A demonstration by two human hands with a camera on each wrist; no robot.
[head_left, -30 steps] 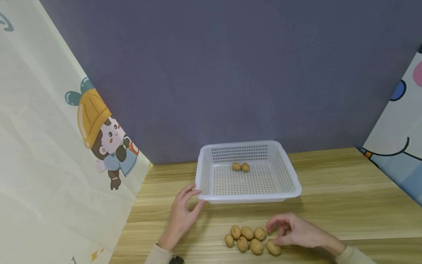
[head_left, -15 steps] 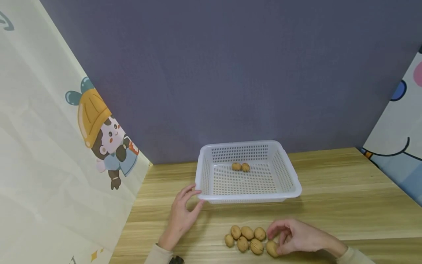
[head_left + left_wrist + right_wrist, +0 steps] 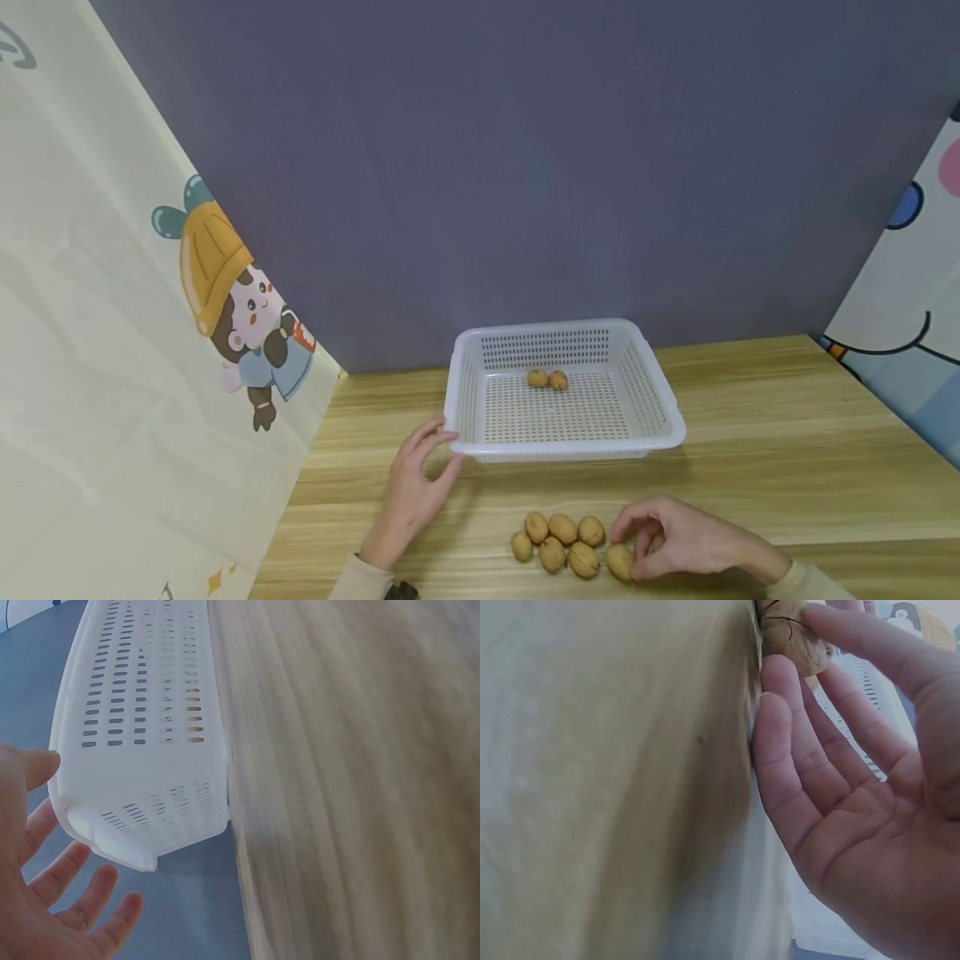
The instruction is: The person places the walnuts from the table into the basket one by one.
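Observation:
In the head view, a white perforated plastic basket (image 3: 566,451) stands near the back wall with two walnuts (image 3: 547,379) on its floor. My left hand (image 3: 416,492) holds the basket's near left corner, thumb and fingertips at the rim. Seen from the left wrist, the thumb (image 3: 43,766) overlaps the rim, while the outer fingers spread below the corner. My right hand (image 3: 686,537) pinches a walnut (image 3: 619,562) at the right end of a group. Its thumb (image 3: 870,634) lies against that cracked-looking shell in the right wrist view, the other fingers loosely bent beneath.
Several more walnuts (image 3: 562,528) lie in two close rows on the wooden table (image 3: 787,433), between the hands and in front of the basket. A dark grey-blue wall (image 3: 525,167) rises behind. Sheets with cartoon prints flank both sides, including a figure in a yellow cap (image 3: 213,258).
The right hand's fingers have settled around the rightmost walnut, which has shifted slightly left toward the group. The left hand and the basket stay in place.

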